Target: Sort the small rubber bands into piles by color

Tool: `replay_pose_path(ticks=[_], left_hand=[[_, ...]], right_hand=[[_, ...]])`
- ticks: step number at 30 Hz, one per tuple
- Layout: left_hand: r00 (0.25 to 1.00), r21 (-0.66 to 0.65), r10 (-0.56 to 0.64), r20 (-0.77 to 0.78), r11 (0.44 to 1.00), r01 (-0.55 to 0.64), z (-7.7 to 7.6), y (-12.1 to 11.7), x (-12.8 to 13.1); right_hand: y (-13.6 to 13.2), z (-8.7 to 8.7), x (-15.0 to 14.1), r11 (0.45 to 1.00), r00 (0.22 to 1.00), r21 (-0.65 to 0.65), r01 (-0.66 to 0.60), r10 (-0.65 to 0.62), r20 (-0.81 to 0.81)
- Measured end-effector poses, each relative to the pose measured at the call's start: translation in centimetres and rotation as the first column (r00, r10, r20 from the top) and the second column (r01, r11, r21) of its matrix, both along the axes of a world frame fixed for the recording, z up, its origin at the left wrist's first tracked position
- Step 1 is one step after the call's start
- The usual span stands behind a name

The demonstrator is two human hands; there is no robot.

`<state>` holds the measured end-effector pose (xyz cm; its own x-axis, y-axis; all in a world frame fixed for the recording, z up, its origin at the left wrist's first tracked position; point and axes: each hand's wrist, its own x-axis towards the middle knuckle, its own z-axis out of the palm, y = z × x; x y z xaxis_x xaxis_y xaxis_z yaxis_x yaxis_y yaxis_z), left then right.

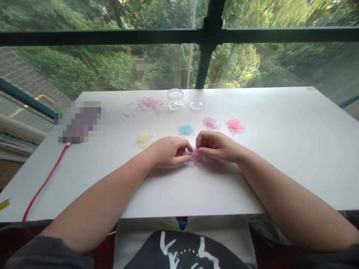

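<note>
The left hand (168,151) and right hand (218,146) are both sitting half-curled at some lilac strands (196,162) on the white table (157,196), fingertips right at them, but can't tell if either's actually pinching any. Past those, a yellow pile (144,139), blue pile (186,129), purple pile (210,123) and pink pile (235,126) are lying spread out. Way back, a mixed pile (150,104), clear jar (175,99) and lid (197,105) are hanging out near the window (213,35).
</note>
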<state>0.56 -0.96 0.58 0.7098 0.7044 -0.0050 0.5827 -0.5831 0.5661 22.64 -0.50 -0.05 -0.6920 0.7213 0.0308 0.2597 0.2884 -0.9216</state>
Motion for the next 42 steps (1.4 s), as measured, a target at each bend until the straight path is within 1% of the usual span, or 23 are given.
replay_pose_path(ticks=[4,8,13,20,25,32,38,42], left_hand=[[0.999,0.024,-0.012,0.048,1.000,0.011,-0.34,-0.04,0.24],[0.998,0.054,-0.029,0.063,0.998,0.026,-0.66,-0.07,0.31],[0.997,0.062,-0.029,0.074,0.998,0.025,-0.63,-0.13,0.29],[0.995,0.070,0.012,0.102,0.997,-0.019,-0.37,-0.03,0.29],[0.995,0.062,0.013,0.100,0.998,-0.019,-0.55,0.00,0.27],[0.994,0.054,-0.003,0.112,0.999,-0.003,-0.59,0.00,0.26],[0.991,0.050,0.034,0.131,0.998,-0.041,-0.49,-0.08,0.27],[0.982,0.038,0.057,0.181,0.997,-0.065,-0.51,-0.10,0.35]], right_hand=[[-0.17,-0.09,-0.23,0.990,0.992,-0.135,-0.044,0.027,-0.123],[-0.20,0.06,-0.31,0.982,0.979,-0.183,-0.055,0.017,-0.205],[-0.21,0.19,-0.41,0.983,0.976,-0.183,-0.030,-0.011,-0.218],[-0.12,-0.28,-0.43,0.990,0.973,-0.140,-0.005,-0.028,-0.231],[-0.02,-0.41,-0.52,0.992,0.973,-0.124,0.033,-0.061,-0.225],[-0.06,-0.44,-0.72,0.982,0.962,-0.163,0.099,-0.136,-0.236],[-0.01,-0.45,-0.75,0.969,0.944,-0.205,0.136,-0.190,-0.271],[-0.07,-0.43,-0.85,0.964,0.939,-0.204,0.172,-0.223,-0.260]])
